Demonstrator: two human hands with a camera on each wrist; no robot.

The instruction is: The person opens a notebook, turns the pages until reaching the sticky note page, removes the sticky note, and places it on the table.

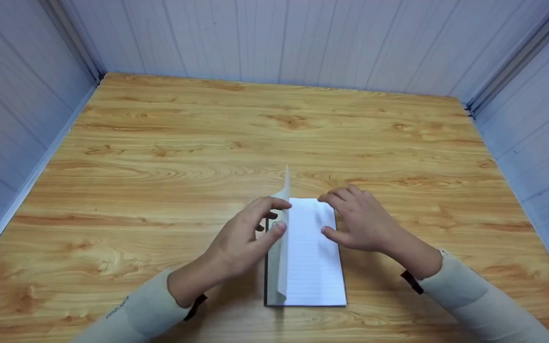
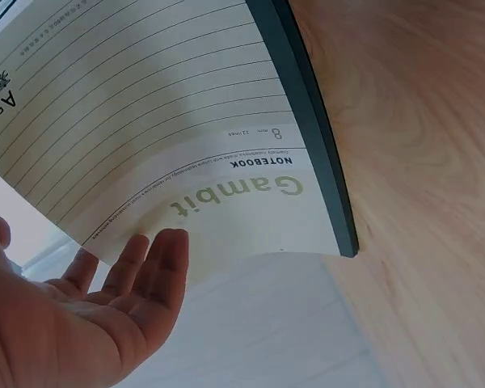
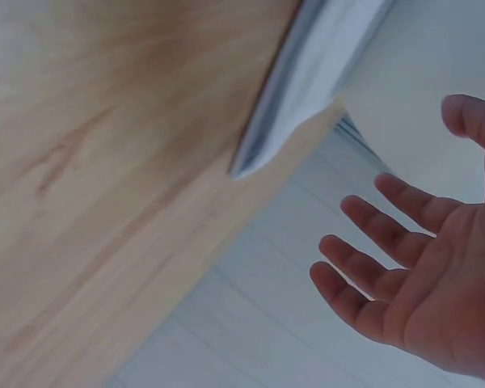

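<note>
A notebook (image 1: pixel 315 267) lies on the table with its white lined page facing up. Its front cover (image 2: pixel 162 105), cream with ruled lines and the word Gambit, stands bent up from the dark green spine (image 2: pixel 307 121). My left hand (image 1: pixel 243 240) is at the cover's raised edge, fingertips against its printed face in the left wrist view and thumb near the edge. On the other side, my right hand (image 1: pixel 362 221) hovers over the page's right edge, fingers spread and loosely bent, holding nothing. The right wrist view shows this palm (image 3: pixel 444 291) beside the raised cover.
The notebook is near the front of a wood-grain table (image 1: pixel 198 143). Pale panelled walls (image 1: pixel 303 43) stand behind the table and along both its sides. Light sleeves (image 1: pixel 136 305) cover both forearms, with a dark strap at each wrist.
</note>
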